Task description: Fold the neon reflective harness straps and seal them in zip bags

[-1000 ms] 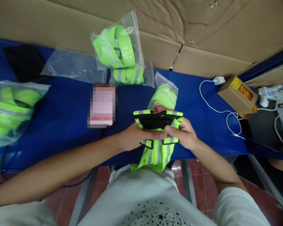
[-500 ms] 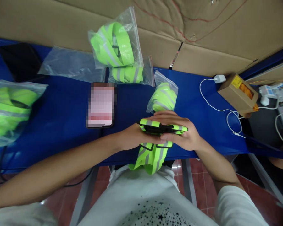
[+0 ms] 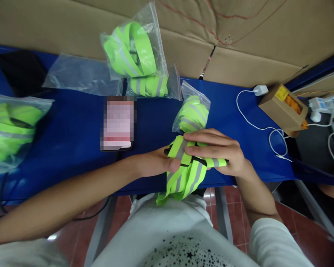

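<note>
Between my hands, at the table's near edge, is a fluorescent yellow-green reflective strap [image 3: 187, 181] with grey stripes and black edging. Part of it is folded into a bundle, and loose loops hang down toward my shirt. My left hand [image 3: 161, 163] grips the bundle from the left, thumb on top; its other fingers are hidden beneath. My right hand [image 3: 222, 150] lies over the right side, fingers pressed across the upper folds. Just beyond my fingers is a clear zip bag holding another strap [image 3: 193, 113].
More bagged straps [image 3: 130, 52] lean at the back, and another bag [image 3: 12, 129] lies far left. A phone [image 3: 119, 122] with a blurred screen rests left of my hands, near a flat clear bag [image 3: 83, 74]. Rightward are a white cable [image 3: 247, 118] and a cardboard box [image 3: 284, 109].
The folded strap has tipped so its broad striped face now shows. My right fingers have spread over its top, and the hanging loops sit slightly further right.
</note>
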Demonstrator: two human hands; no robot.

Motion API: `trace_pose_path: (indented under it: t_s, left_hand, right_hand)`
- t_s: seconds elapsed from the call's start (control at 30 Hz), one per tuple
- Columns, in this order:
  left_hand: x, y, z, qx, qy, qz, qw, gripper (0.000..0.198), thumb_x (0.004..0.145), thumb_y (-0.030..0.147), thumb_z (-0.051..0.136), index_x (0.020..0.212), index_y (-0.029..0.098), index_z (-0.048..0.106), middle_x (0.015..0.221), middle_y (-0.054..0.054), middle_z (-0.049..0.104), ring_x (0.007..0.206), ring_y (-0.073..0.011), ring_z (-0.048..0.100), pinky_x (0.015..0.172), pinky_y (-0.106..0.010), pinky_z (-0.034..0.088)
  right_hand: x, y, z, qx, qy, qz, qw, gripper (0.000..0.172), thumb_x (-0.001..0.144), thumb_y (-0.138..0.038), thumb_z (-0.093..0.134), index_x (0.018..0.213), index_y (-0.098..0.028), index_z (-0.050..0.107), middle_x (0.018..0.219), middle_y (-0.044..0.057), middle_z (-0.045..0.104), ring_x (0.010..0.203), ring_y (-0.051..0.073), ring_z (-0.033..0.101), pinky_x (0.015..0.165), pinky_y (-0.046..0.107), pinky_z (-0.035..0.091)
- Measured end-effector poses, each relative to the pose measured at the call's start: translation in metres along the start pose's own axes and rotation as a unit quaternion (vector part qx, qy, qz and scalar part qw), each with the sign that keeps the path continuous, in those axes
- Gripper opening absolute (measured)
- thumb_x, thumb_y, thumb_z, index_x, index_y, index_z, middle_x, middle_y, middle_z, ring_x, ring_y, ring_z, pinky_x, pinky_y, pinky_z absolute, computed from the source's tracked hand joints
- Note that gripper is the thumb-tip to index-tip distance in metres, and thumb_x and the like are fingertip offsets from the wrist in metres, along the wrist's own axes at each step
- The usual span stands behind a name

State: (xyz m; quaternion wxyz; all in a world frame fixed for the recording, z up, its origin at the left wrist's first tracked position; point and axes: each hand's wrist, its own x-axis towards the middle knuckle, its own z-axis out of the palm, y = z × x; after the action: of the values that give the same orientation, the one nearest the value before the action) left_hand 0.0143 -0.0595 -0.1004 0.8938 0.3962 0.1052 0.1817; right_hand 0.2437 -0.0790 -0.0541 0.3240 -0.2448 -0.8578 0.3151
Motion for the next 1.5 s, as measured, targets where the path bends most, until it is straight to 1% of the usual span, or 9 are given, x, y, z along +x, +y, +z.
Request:
trace_pose_path:
  t_s: [0.1, 0.23, 0.4, 0.53, 0.7, 0.9, 1.23, 1.4, 1.5]
  left_hand:
    - [0.003, 0.0, 0.004, -0.033, 0.022, 0.031, 0.999, 0.058, 0.071, 0.061, 0.086, 0.113, 0.023, 0.077, 0.112, -0.007, 0.079, 0.105, -0.027, 0.075, 0.094, -0.037, 0.059]
    - [0.006, 0.002, 0.009, -0.086, 0.068, -0.011, 0.994, 0.035, 0.074, 0.045, 0.086, 0.097, 0.018, 0.08, 0.093, -0.006, 0.081, 0.09, -0.0233, 0.076, 0.087, -0.032, 0.06]
    - [0.001, 0.008, 0.007, -0.089, 0.137, -0.025, 0.986, 0.035, 0.066, 0.019, 0.087, 0.1, 0.018, 0.078, 0.092, -0.003, 0.08, 0.083, -0.021, 0.075, 0.078, -0.03, 0.059]
    - [0.0, 0.009, 0.004, -0.084, 0.159, -0.019, 0.984, 0.038, 0.063, 0.011, 0.087, 0.1, 0.018, 0.078, 0.087, -0.001, 0.079, 0.077, -0.0169, 0.073, 0.071, -0.026, 0.058]
    - [0.002, 0.005, 0.001, -0.087, 0.162, -0.005, 0.983, 0.035, 0.066, 0.009, 0.088, 0.098, 0.018, 0.078, 0.084, 0.0, 0.077, 0.074, -0.0152, 0.073, 0.068, -0.024, 0.059]
    - [0.001, 0.005, 0.003, -0.098, 0.167, -0.017, 0.981, 0.036, 0.066, 0.013, 0.091, 0.098, 0.017, 0.076, 0.084, -0.001, 0.076, 0.075, -0.0148, 0.072, 0.068, -0.023, 0.059]
    - [0.003, 0.007, 0.001, -0.132, 0.121, -0.041, 0.983, 0.032, 0.068, 0.027, 0.092, 0.096, 0.017, 0.079, 0.091, -0.004, 0.079, 0.083, -0.0198, 0.075, 0.082, -0.029, 0.059]
    - [0.002, 0.006, -0.001, -0.074, 0.063, 0.017, 0.995, 0.049, 0.07, 0.053, 0.09, 0.108, 0.024, 0.079, 0.098, -0.003, 0.078, 0.103, -0.0254, 0.074, 0.088, -0.03, 0.055]
    - [0.004, 0.006, 0.001, -0.076, 0.097, 0.056, 0.991, 0.047, 0.076, 0.057, 0.084, 0.112, 0.028, 0.077, 0.105, 0.0, 0.078, 0.113, -0.0238, 0.07, 0.094, -0.029, 0.052]
  right_hand:
    - [0.001, 0.003, 0.001, -0.043, 0.005, 0.003, 0.999, 0.048, 0.105, -0.03, 0.052, 0.151, -0.04, 0.051, 0.153, 0.0, 0.057, 0.138, 0.025, 0.058, 0.115, 0.047, 0.048]
    - [0.005, 0.01, -0.001, -0.039, -0.005, -0.009, 0.999, 0.049, 0.101, -0.032, 0.062, 0.149, -0.029, 0.056, 0.15, 0.008, 0.06, 0.138, 0.025, 0.058, 0.117, 0.045, 0.046]
    - [0.007, 0.007, -0.004, 0.089, -0.037, 0.068, 0.993, 0.094, 0.084, -0.052, 0.08, 0.162, -0.029, 0.033, 0.162, 0.01, 0.044, 0.152, 0.029, 0.042, 0.126, 0.046, 0.037]
    - [0.006, 0.008, 0.004, 0.127, 0.069, 0.156, 0.977, 0.076, 0.091, -0.04, 0.075, 0.158, -0.033, 0.038, 0.149, 0.007, 0.058, 0.14, 0.025, 0.056, 0.119, 0.044, 0.046]
    - [0.007, 0.011, 0.009, 0.097, 0.072, 0.227, 0.966, 0.046, 0.089, -0.035, 0.078, 0.132, -0.025, 0.065, 0.121, 0.004, 0.075, 0.104, 0.019, 0.074, 0.091, 0.033, 0.062]
    - [0.009, 0.01, 0.011, 0.036, 0.096, 0.138, 0.985, 0.041, 0.091, -0.028, 0.076, 0.131, -0.025, 0.067, 0.134, 0.007, 0.071, 0.128, 0.023, 0.066, 0.111, 0.041, 0.054]
    - [0.004, 0.008, 0.025, -0.143, 0.189, 0.03, 0.971, 0.044, 0.093, -0.017, 0.07, 0.135, -0.031, 0.064, 0.124, 0.002, 0.076, 0.114, 0.022, 0.073, 0.102, 0.043, 0.056]
    - [0.002, 0.01, 0.027, -0.223, 0.211, -0.018, 0.952, 0.048, 0.095, -0.008, 0.061, 0.137, -0.032, 0.063, 0.126, 0.001, 0.076, 0.118, 0.021, 0.073, 0.098, 0.04, 0.057]
    - [0.002, 0.015, 0.027, -0.287, 0.182, -0.049, 0.939, 0.048, 0.094, -0.007, 0.062, 0.136, -0.03, 0.064, 0.126, 0.001, 0.076, 0.123, 0.021, 0.071, 0.104, 0.04, 0.054]
